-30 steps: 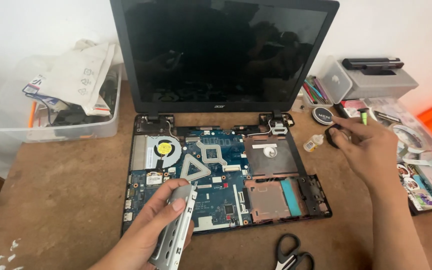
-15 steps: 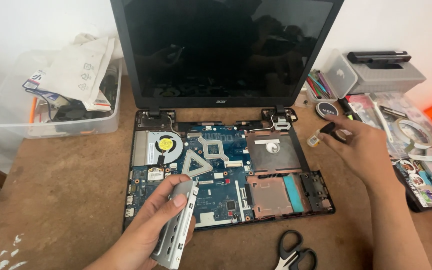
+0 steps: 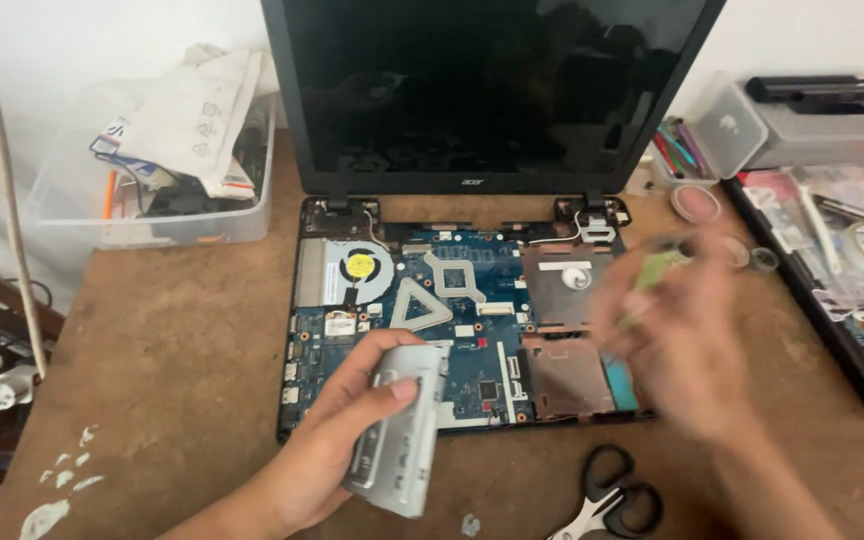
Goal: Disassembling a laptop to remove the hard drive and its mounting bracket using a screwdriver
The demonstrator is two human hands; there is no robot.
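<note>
Near: black-handled scissors [image 3: 607,500] lying on the brown surface [image 3: 172,380] | left hand [image 3: 337,450] is pinching a silver metal drive caddy [image 3: 402,430] | right hand [image 3: 677,350] is blurring, grip seemingly pinching a green-handled tool [image 3: 657,268] | far: opened black laptop [image 3: 452,300], motherboard exposed.

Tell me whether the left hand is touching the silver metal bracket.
Touching. The head view shows the left hand wrapped around the silver metal bracket, its thumb pressed across the front face, above the opened laptop base.
</note>
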